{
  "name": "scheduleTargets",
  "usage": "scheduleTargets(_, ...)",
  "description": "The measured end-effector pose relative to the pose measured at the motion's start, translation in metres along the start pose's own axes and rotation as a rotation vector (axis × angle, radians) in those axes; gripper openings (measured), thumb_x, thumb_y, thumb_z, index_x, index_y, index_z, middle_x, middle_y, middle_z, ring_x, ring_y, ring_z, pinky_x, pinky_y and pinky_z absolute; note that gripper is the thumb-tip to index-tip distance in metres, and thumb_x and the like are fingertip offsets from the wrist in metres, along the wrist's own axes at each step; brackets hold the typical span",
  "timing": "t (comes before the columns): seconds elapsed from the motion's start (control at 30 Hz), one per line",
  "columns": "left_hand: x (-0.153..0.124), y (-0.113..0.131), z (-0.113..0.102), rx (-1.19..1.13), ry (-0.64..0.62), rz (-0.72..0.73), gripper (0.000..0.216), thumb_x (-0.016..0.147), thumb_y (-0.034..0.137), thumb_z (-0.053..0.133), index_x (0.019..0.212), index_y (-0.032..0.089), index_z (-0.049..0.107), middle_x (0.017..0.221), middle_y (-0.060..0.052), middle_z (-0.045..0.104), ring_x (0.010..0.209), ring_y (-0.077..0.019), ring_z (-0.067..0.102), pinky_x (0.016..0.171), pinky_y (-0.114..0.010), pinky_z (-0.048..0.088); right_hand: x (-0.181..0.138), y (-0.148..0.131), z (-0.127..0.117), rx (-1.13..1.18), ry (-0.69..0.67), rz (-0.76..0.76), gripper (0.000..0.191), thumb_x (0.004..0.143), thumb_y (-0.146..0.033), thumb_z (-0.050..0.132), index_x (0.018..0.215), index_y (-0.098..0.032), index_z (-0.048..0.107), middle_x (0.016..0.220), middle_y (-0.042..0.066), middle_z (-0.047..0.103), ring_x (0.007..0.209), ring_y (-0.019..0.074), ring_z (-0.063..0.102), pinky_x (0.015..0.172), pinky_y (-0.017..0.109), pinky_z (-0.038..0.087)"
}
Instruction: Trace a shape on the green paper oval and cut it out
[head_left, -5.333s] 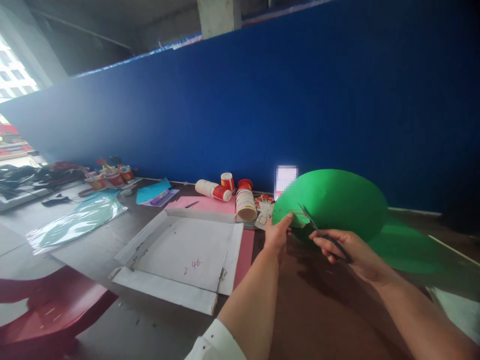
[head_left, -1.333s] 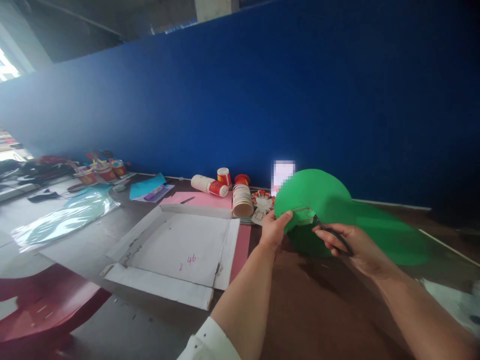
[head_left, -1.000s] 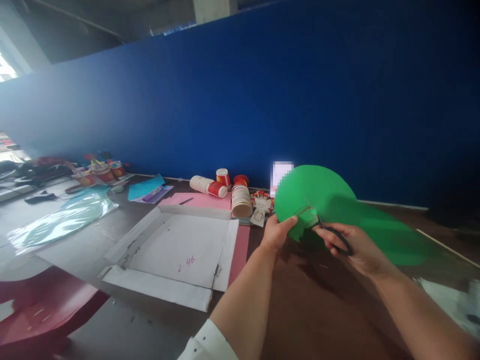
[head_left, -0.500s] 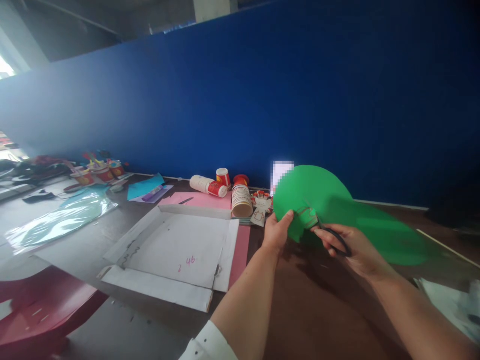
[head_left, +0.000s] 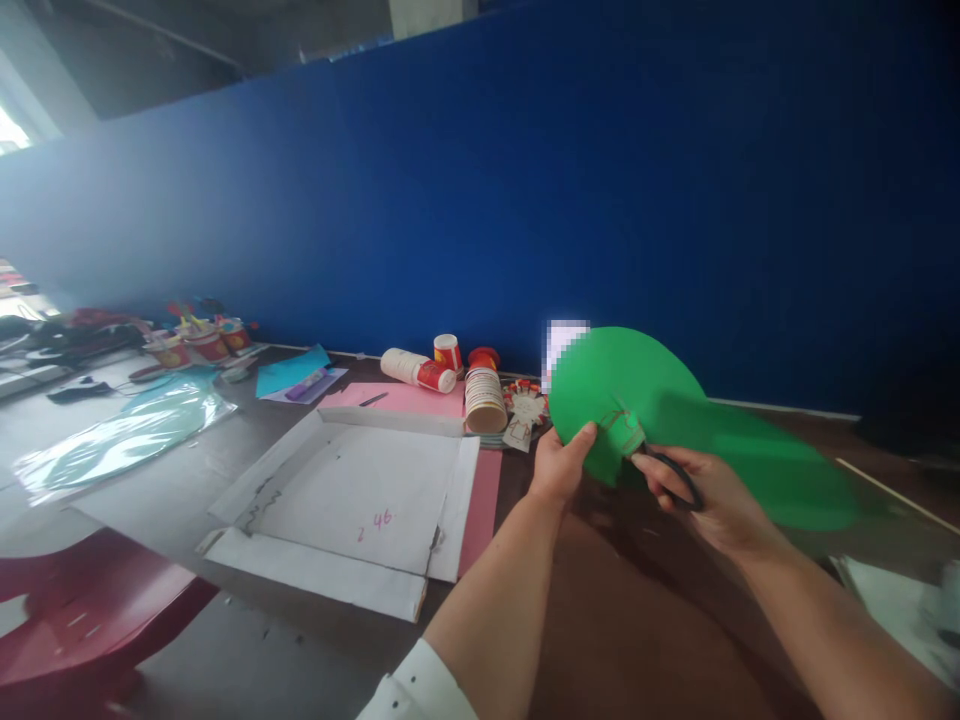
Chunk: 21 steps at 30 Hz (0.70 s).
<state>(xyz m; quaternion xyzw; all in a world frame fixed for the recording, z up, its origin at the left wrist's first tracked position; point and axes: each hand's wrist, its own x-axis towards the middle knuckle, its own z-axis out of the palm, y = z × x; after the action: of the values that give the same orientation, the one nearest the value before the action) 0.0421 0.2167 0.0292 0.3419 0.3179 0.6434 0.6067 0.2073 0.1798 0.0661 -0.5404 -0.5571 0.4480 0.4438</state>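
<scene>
My left hand (head_left: 564, 465) pinches the lower left edge of a large green sheet (head_left: 637, 375), thumb on the near face. Brown lines are drawn on the sheet near its lower edge. In my right hand (head_left: 697, 495) is a pair of black-handled scissors (head_left: 679, 472), fingers in the loops. The scissors' blades meet the sheet at the drawn lines and are mostly hidden there. The sheet is held up off the table, and more green paper (head_left: 780, 470) spreads to the right behind my right hand.
Left of my arms sits a shallow white box lid (head_left: 352, 490) over pink paper (head_left: 480, 510). Paper cups (head_left: 486, 400) and a cut-out figure (head_left: 523, 412) stand by the blue partition (head_left: 480, 200). A red chair (head_left: 90, 620) is at lower left, a thin stick (head_left: 896, 495) at right.
My left hand and the green sheet have shifted slightly right. The drawn lines now face me more fully. My right hand with the scissors has barely moved.
</scene>
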Motion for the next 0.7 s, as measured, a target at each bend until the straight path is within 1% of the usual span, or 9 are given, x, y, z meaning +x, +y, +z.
scheduleTargets(0.2, -0.004, 0.002, 0.003, 0.000, -0.024, -0.025, 0.067, 0.052, 0.063, 0.090, 0.095, 0.012, 0.077, 0.088, -0.010, 0.077, 0.076, -0.0216, 0.070, 0.080, -0.036, 0.056, -0.001, -0.001, 0.003, -0.002, 0.040, -0.001, 0.046, 0.061, -0.061, 0.086, 0.068, -0.018, 0.071, 0.056, -0.002, 0.058, 0.047, 0.0091, 0.049, 0.045, 0.022, 0.036)
scheduleTargets(0.33, -0.006, 0.004, 0.005, 0.008, -0.073, -0.017, 0.067, 0.051, 0.060, 0.091, 0.096, 0.012, 0.078, 0.097, -0.013, 0.077, 0.085, -0.0250, 0.071, 0.087, -0.038, 0.055, -0.002, -0.002, 0.005, -0.007, 0.060, -0.002, 0.047, 0.060, -0.063, 0.085, 0.069, -0.019, 0.070, 0.057, -0.002, 0.059, 0.047, 0.0099, 0.049, 0.045, 0.023, 0.038)
scheduleTargets(0.5, -0.008, 0.005, 0.005, 0.026, -0.085, -0.024, 0.063, 0.052, 0.054, 0.093, 0.097, 0.013, 0.078, 0.103, -0.014, 0.077, 0.093, -0.0286, 0.072, 0.096, -0.042, 0.053, -0.005, -0.005, 0.005, -0.033, 0.052, -0.026, 0.047, 0.063, -0.065, 0.082, 0.071, -0.020, 0.071, 0.058, -0.001, 0.059, 0.050, 0.0117, 0.050, 0.045, 0.025, 0.038)
scheduleTargets(0.6, -0.009, 0.005, 0.005, 0.047, -0.094, -0.004, 0.061, 0.055, 0.053, 0.092, 0.099, 0.013, 0.078, 0.106, -0.015, 0.077, 0.096, -0.0298, 0.072, 0.097, -0.043, 0.053, -0.008, -0.009, 0.006, -0.055, 0.048, -0.033, 0.046, 0.064, -0.065, 0.081, 0.067, -0.020, 0.069, 0.057, -0.001, 0.057, 0.050, 0.0117, 0.049, 0.046, 0.025, 0.038)
scheduleTargets(0.7, -0.010, 0.006, 0.006, 0.061, -0.084, 0.013, 0.060, 0.055, 0.052, 0.092, 0.099, 0.013, 0.078, 0.106, -0.016, 0.077, 0.098, -0.0309, 0.072, 0.097, -0.045, 0.053, -0.010, -0.015, 0.008, -0.073, 0.055, -0.032, 0.044, 0.060, -0.063, 0.083, 0.064, -0.022, 0.068, 0.055, -0.002, 0.053, 0.050, 0.0119, 0.048, 0.047, 0.026, 0.040)
